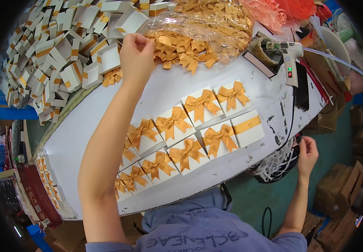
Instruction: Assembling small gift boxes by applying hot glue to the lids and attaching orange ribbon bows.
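Observation:
My left hand [137,54] reaches across the table with thumb and fingers pinched together, at the edge of a pile of gold ribbon bows [185,52]. Whatever sits between those fingertips is hidden. My right hand [307,156] hangs past the table's right front edge, fingers curled closed; I cannot make out anything in it. Between my arms stand two rows of white gift boxes [179,140] topped with gold bows. At the right end of the near row, one white box [248,128] carries just a flat gold ribbon band.
Open white box parts [70,52] are heaped at the far left. A clear plastic bag [227,25] of bows lies at the back. The hot glue gun [291,63] rests by a stand at the right, its cord trailing down. White strips [276,164] hang below the edge.

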Available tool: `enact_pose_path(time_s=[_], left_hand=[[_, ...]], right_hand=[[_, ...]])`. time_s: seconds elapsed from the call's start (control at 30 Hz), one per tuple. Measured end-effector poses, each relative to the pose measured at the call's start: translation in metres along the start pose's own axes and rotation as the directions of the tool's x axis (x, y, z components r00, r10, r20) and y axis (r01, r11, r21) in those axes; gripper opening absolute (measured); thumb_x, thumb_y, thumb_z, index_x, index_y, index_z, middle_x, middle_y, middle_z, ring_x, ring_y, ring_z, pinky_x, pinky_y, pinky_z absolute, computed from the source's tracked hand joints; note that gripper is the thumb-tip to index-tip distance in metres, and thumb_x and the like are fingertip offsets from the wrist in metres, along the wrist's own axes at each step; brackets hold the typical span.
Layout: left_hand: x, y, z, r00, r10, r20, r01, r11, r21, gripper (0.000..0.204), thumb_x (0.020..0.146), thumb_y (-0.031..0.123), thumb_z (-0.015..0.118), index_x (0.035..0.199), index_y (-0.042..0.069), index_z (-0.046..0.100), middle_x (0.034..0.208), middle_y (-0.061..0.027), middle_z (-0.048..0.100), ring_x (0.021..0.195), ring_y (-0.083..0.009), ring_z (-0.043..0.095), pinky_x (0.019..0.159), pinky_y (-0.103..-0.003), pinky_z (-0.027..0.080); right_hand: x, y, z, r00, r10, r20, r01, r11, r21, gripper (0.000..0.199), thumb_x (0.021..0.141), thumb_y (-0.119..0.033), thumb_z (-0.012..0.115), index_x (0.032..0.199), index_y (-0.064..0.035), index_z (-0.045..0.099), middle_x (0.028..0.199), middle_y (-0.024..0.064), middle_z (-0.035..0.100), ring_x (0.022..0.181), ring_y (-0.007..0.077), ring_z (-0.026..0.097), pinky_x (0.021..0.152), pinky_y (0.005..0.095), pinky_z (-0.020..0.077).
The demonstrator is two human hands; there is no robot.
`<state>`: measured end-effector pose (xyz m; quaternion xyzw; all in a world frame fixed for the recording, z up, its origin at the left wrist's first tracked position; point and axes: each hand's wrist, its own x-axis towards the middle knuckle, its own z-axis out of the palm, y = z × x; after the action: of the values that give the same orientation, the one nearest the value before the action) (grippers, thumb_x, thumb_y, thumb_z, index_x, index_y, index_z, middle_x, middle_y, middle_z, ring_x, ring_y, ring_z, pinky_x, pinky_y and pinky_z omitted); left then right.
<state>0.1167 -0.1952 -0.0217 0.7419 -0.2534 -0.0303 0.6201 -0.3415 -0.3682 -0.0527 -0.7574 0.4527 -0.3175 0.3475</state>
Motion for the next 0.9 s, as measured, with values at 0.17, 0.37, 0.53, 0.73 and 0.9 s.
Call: enact_pose_path(time_s=[0.17, 0.37, 0.53, 0.73, 0.9], left_hand=[[-0.062, 0.068, -0.023, 0.845, 0.182, 0.503, -0.051, 0.964, -0.263, 0.016, 0.084, -0.005, 0.051, 0.093, 0.004, 0.042, 0.09, -0.0029, 0.049, 0.082, -0.0072, 0.047, 0.072, -0.022, 0.044], [-0.124, 0.093, -0.019, 0.672, -0.046, 0.739, 0.382, 0.876, -0.293, 0.018, 0.085, -0.005, 0.052, 0.095, 0.003, 0.038, 0.092, -0.0037, 0.045, 0.079, -0.0097, 0.054, 0.071, -0.023, 0.047], [-0.172, 0.083, 0.004, 0.847, -0.323, 0.422, 0.52, 0.668, -0.532, 0.023, 0.082, -0.007, 0.056, 0.09, 0.004, 0.038, 0.096, -0.0096, 0.053, 0.076, -0.0088, 0.055, 0.068, -0.022, 0.048], [-0.195, 0.074, 0.035, 0.961, -0.1, 0.257, 0.21, 0.868, -0.451, 0.011, 0.083, -0.006, 0.054, 0.084, 0.002, 0.047, 0.086, -0.0039, 0.054, 0.07, -0.0042, 0.05, 0.06, -0.019, 0.043], [-0.193, 0.069, 0.059, 0.936, 0.179, 0.304, -0.152, 0.982, -0.112, 0.017, 0.082, -0.006, 0.053, 0.097, -0.001, 0.061, 0.094, -0.0086, 0.057, 0.072, -0.011, 0.056, 0.061, -0.022, 0.045]], right_hand=[[0.025, -0.139, 0.078, 0.864, -0.336, 0.375, 0.258, 0.935, 0.244, 0.017, 0.086, -0.007, 0.052, 0.1, 0.0008, 0.059, 0.085, 0.0025, 0.057, 0.074, 0.0055, 0.05, 0.065, 0.0193, 0.04], [0.021, -0.188, 0.144, 0.625, -0.286, 0.726, -0.274, 0.79, 0.548, 0.015, 0.086, -0.013, 0.059, 0.089, 0.0017, 0.061, 0.074, -0.0004, 0.058, 0.064, 0.0031, 0.049, 0.055, 0.0189, 0.0388], [-0.006, -0.179, 0.152, 0.805, -0.26, 0.534, -0.222, 0.701, 0.677, 0.012, 0.087, -0.011, 0.058, 0.084, 0.0004, 0.06, 0.065, -0.0032, 0.055, 0.058, 0.0012, 0.046, 0.05, 0.0168, 0.0362], [-0.01, -0.155, 0.134, 0.857, -0.137, 0.497, -0.239, 0.748, 0.619, 0.012, 0.088, -0.01, 0.056, 0.084, 0.001, 0.058, 0.065, -0.0017, 0.055, 0.057, 0.0017, 0.047, 0.048, 0.0167, 0.036], [0.01, -0.123, 0.114, 0.84, -0.104, 0.533, -0.181, 0.872, 0.455, 0.01, 0.085, -0.008, 0.059, 0.085, 0.0023, 0.058, 0.068, 0.0014, 0.059, 0.057, 0.0032, 0.05, 0.05, 0.0176, 0.0385]])
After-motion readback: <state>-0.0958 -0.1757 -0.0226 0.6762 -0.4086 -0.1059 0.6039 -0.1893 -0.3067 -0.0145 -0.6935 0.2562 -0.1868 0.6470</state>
